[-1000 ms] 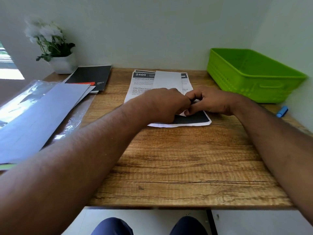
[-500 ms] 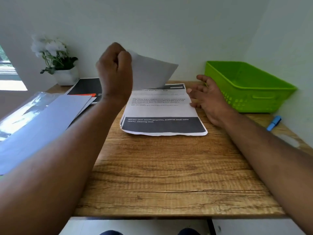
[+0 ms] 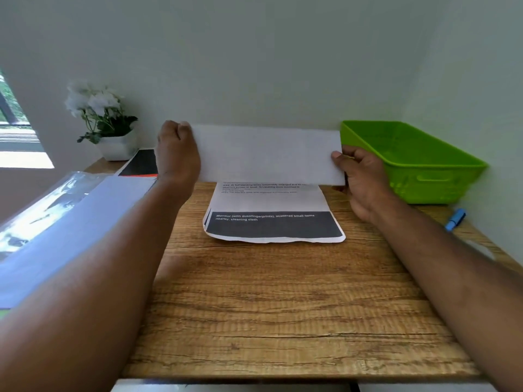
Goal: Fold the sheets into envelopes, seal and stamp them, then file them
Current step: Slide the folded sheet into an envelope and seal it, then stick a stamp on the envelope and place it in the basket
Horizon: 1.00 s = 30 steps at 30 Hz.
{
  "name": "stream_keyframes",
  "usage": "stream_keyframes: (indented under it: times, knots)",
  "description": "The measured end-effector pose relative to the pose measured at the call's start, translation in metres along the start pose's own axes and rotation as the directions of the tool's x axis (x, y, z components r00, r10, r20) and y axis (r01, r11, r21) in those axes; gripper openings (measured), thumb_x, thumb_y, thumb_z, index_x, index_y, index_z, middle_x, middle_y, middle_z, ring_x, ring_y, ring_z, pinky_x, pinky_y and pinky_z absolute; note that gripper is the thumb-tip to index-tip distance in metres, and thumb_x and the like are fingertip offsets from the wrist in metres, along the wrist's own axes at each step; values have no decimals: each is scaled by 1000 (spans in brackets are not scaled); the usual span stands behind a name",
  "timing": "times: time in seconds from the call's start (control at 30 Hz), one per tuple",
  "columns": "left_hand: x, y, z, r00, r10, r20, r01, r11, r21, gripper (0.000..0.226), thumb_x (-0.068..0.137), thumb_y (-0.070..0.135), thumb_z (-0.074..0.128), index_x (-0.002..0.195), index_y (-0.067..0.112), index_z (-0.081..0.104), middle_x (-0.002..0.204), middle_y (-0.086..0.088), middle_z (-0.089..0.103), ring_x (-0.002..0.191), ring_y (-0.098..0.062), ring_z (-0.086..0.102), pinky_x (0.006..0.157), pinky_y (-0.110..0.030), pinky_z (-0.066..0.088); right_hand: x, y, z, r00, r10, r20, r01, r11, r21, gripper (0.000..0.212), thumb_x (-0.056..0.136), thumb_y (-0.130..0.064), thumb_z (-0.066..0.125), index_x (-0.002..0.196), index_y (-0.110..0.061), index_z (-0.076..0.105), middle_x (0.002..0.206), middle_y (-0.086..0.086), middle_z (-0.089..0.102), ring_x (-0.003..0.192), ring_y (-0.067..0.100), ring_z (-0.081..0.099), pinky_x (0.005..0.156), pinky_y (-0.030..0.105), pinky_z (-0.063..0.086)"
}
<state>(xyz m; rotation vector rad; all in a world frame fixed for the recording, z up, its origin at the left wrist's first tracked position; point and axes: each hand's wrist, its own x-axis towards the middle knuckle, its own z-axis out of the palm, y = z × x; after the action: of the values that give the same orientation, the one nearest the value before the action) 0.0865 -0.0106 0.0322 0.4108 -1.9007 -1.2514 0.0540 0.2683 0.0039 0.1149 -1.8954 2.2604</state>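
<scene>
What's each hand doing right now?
Left hand: grips the folded sheet at its left end.
Right hand: pinches its right end.

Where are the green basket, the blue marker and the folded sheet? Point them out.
green basket (image 3: pixel 441 179): head view, on its front wall.
blue marker (image 3: pixel 455 219): head view, on its barrel.
folded sheet (image 3: pixel 268 154): head view, on its blank middle.

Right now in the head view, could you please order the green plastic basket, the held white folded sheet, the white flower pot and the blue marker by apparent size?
1. Green plastic basket and held white folded sheet: look alike, so unranked.
2. White flower pot.
3. Blue marker.
</scene>
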Motion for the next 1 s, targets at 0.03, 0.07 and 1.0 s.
stream_keyframes:
  times: [0.03, 0.07, 1.0]
  knots:
    - [2, -3, -2, 999, -24, 44, 19, 995, 95, 25, 100, 24, 36, 92, 5, 51, 91, -11, 54, 84, -25, 46, 68, -30, 30, 2, 0, -1, 1000, 19, -1, -19, 1000, 12, 24, 85, -8, 68, 106, -19, 62, 101, 7, 71, 87, 19, 69, 66, 31, 56]
    - [3, -7, -3, 994, -53, 95, 35, 982, 184, 27, 100, 25, 36, 99, 3, 51, 99, -16, 56, 89, -29, 50, 71, -32, 34, 3, 0, -1, 1000, 31, -1, -31, 1000, 1, 31, 82, -4, 70, 107, -20, 62, 102, 10, 70, 89, 22, 69, 72, 35, 57]
    - [-66, -10, 52, 442, -152, 884, -682, 584, 441, 67, 92, 71, 12, 152, 43, 2, 163, 10, -2, 150, -20, -4, 115, -60, -6, -7, 16, 12, 778, 395, 488, 520, 28, -853, 62, 96, -60, 15, 153, -35, 5, 161, -11, -1, 148, 9, -1, 115, 56, -4]
